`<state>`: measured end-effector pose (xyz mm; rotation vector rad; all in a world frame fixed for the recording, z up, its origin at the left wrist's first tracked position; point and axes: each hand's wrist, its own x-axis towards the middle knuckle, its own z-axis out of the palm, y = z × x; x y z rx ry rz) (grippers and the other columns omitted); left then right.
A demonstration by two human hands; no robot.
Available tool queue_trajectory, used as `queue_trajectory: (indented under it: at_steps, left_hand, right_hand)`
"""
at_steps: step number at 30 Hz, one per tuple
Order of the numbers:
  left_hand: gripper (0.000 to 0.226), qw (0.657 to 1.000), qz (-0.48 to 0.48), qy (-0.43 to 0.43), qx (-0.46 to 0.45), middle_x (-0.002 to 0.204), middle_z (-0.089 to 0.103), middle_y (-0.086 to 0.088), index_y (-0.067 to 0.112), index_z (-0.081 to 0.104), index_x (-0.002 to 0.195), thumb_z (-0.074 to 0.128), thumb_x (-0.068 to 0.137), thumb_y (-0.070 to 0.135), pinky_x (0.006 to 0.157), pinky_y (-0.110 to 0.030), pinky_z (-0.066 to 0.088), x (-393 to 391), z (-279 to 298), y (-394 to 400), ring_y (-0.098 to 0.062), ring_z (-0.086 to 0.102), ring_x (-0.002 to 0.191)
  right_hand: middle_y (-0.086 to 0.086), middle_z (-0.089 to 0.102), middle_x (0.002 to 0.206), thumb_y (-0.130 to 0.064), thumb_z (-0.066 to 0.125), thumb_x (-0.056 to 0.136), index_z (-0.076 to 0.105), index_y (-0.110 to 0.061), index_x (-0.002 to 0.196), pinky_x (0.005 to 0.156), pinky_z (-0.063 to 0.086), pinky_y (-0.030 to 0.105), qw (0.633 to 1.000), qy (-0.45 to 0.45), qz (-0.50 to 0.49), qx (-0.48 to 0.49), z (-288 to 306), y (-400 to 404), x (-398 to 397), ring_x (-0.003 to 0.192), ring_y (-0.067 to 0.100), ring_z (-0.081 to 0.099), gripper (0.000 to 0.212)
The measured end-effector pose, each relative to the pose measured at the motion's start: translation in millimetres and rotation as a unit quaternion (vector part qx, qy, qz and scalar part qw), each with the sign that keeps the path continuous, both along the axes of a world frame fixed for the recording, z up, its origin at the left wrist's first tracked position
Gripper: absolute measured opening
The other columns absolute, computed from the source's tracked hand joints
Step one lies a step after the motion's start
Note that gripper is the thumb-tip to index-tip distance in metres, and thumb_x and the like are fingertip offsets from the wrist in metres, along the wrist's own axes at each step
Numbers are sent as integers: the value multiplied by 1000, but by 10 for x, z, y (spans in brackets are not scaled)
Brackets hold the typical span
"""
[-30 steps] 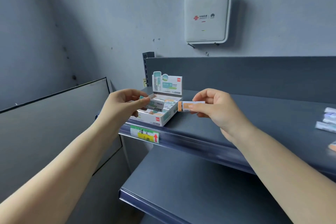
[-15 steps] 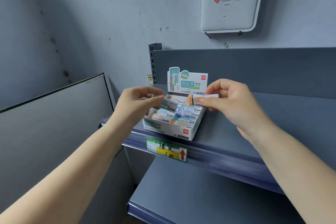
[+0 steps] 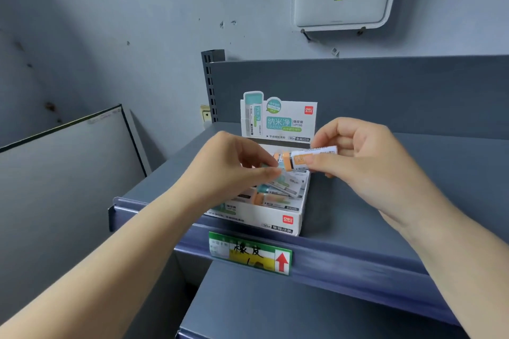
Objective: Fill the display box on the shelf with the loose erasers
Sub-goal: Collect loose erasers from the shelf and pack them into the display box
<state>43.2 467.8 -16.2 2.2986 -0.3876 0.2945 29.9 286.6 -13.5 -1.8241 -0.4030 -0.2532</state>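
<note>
Right hand (image 3: 366,165) pinching an orange-ended eraser (image 3: 308,158) between thumb and forefinger, just above the open display box (image 3: 278,219) on the shelf (image 3: 385,228). Long axis nearly level, orange end toward nine o'clock, white sleeve toward three. Left hand (image 3: 228,170) over the box's left side, fingertips pinched on a teal eraser (image 3: 268,166), mostly hidden. More erasers lying inside, slanted.

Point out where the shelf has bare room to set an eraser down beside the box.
Bare shelf lies right of the display box, back to the rear panel and forward to the front rail. The lower shelf is bare too. Crowded: over the box, where the left hand and right hand, pinching an orange eraser, meet.
</note>
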Motion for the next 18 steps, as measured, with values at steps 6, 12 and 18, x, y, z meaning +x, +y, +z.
queue_trajectory:
  at_steps: [6, 12, 18]
  left_hand:
    - [8, 983, -72, -27, 166, 69, 62, 20, 28, 75, 81, 70, 76, 33, 56, -15, 45, 170, 77, 67, -7, 59, 66]
    - [10, 976, -136, -35, 169, 68, 61, 20, 28, 74, 83, 70, 77, 35, 51, -9, 38, 319, 54, 93, -2, 55, 61]
    - [13, 967, -182, -36, 176, 69, 63, 16, 25, 73, 82, 69, 77, 37, 48, -7, 38, 421, 10, 54, -2, 55, 57]
  right_hand:
    - [-3, 74, 81, -4, 72, 74, 61, -11, 76, 60, 52, 12, 999, 23, -45, -8, -8, 123, -6, 76, 4, 69, 13]
    - [5, 72, 78, -3, 70, 72, 62, -11, 74, 74, 51, 23, 994, 35, -104, -22, -14, 184, -36, 73, 13, 66, 12]
    - [2, 71, 70, -2, 69, 73, 62, -8, 76, 62, 49, 10, 989, 29, -142, -10, 11, 203, -136, 67, 8, 67, 10]
